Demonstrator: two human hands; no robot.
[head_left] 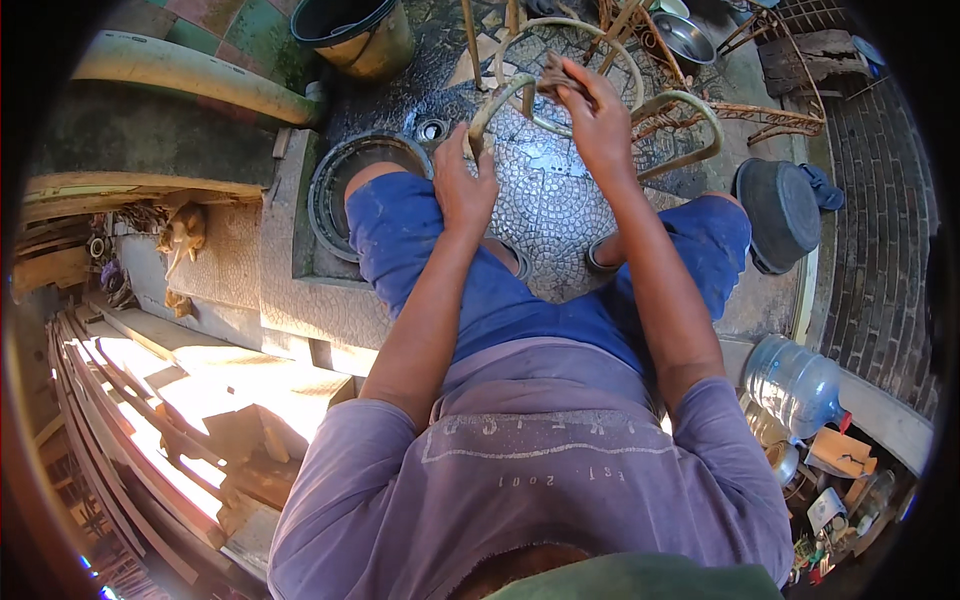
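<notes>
The person is sitting over a wet mosaic floor, knees in blue shorts spread to either side, and both hands are working on a curved metal frame standing in front of them. The left hand is closing around the near, left end of a pale bent bar of the frame, fingers wrapped on it just above the left knee. The right hand is reaching higher and farther out, pinching a brownish rag against the top of the same bar, so it is holding the rag tight rather than lying open. The frame is showing 2 or more looped hoops with rusty scrollwork trailing off to its right. Left of the frame, a round floor drain is sitting in the wet floor, and beyond it a dark bucket is standing. A large ring-shaped rim is lying left of the frame, partly under the left knee. Right of the frame, a dark round pan is resting on the ledge, and a steel bowl is lying behind the frame. Well to the right and nearer the person, a clear blue water jug is lying tilted.
</notes>
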